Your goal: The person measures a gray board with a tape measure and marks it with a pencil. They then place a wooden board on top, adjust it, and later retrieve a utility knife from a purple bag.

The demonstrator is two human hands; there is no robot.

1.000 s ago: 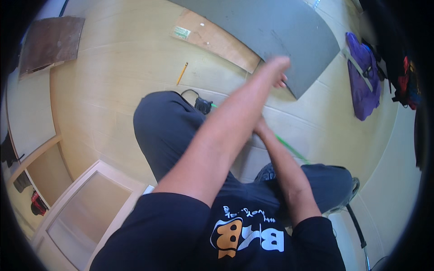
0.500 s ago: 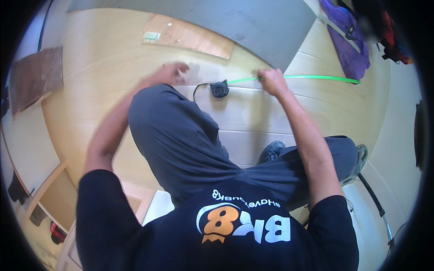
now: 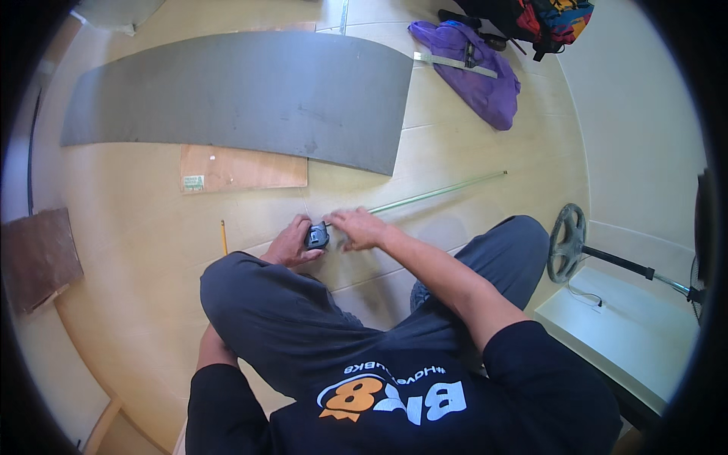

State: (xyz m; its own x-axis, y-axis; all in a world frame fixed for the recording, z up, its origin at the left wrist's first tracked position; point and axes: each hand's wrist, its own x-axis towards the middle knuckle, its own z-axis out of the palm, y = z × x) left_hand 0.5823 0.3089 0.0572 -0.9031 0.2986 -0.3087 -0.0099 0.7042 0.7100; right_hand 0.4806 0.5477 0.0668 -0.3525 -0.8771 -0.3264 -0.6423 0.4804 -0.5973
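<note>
My left hand (image 3: 290, 239) grips a black tape measure (image 3: 317, 236) on its left side, low over the floor between my knees. My right hand (image 3: 360, 227) is at the case's right, its fingers bent and smeared by motion over the start of the pale green tape blade (image 3: 432, 194); whether they hold it I cannot tell. The blade lies out toward the upper right. A yellow pencil (image 3: 224, 236) lies left of my left hand. Beyond them a large grey panel (image 3: 235, 98) rests partly over a tan board (image 3: 243, 174).
A purple bag (image 3: 470, 83) with a metal strip on it and a colourful backpack (image 3: 546, 19) lie at upper right. A brown board (image 3: 42, 262) is at the left. A round-ended pole (image 3: 618, 258) stands by a white ledge (image 3: 614, 341) at right, beside the wall (image 3: 629, 121).
My left hand moved right onto the tape measure and grasped it. My right hand moved left along the blade to the case. The view shifted, showing more grey panel.
</note>
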